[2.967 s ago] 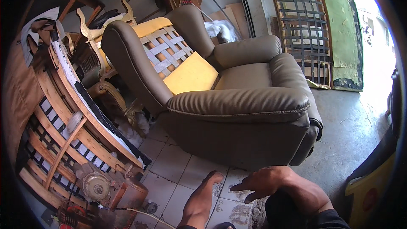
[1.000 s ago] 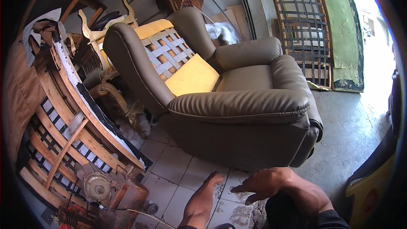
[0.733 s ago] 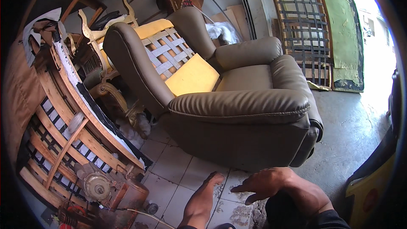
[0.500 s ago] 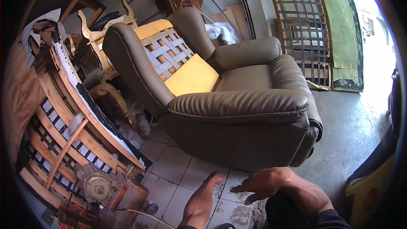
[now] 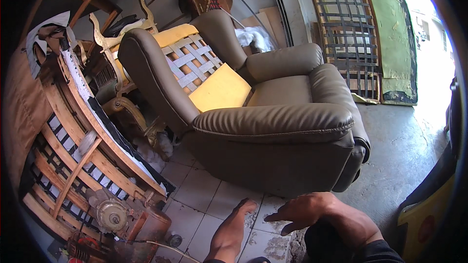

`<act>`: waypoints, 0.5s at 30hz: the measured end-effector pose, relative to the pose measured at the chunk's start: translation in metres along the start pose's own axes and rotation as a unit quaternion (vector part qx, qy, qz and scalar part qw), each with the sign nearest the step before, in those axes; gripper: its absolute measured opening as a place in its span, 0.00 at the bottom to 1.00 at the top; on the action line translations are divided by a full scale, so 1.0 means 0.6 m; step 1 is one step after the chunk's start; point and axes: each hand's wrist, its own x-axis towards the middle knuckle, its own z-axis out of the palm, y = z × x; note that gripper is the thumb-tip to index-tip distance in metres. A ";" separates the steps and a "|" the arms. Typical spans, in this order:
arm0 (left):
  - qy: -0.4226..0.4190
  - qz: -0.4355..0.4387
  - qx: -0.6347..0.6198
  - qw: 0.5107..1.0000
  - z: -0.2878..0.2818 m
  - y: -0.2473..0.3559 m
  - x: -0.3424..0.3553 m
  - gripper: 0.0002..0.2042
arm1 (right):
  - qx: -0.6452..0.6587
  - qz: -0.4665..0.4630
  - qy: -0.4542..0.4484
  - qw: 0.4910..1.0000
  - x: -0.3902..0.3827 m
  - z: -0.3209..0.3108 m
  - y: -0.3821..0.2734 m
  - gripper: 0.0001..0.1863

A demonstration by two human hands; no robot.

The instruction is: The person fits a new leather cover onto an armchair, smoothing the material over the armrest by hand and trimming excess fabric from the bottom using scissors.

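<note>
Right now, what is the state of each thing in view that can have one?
Shiny brown armchair: upright, backrest partly uncovered
Grey woven backrest webbing: exposed
Flat yellow foam piece: against webbing
Wooden frame with black straps: upright
Rusty brown metal machine: cannot tell whether running
Left hand: nothing visibly held
Right hand: open, fingers extended

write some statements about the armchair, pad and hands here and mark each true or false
1. Woven straps show on the armchair. True.

2. The pad below the straps is blue. False: the pad is yellow.

3. A green panel stands to the armchair's right in the picture. True.

4. The right hand is clenched. False: the right hand has its fingers extended.

5. The left hand is left of the right hand. True.
</note>
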 end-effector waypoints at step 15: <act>0.027 -0.057 -0.110 0.992 -0.010 0.053 -0.038 0.18 | -0.001 0.015 0.000 1.000 -0.003 0.007 0.008 0.35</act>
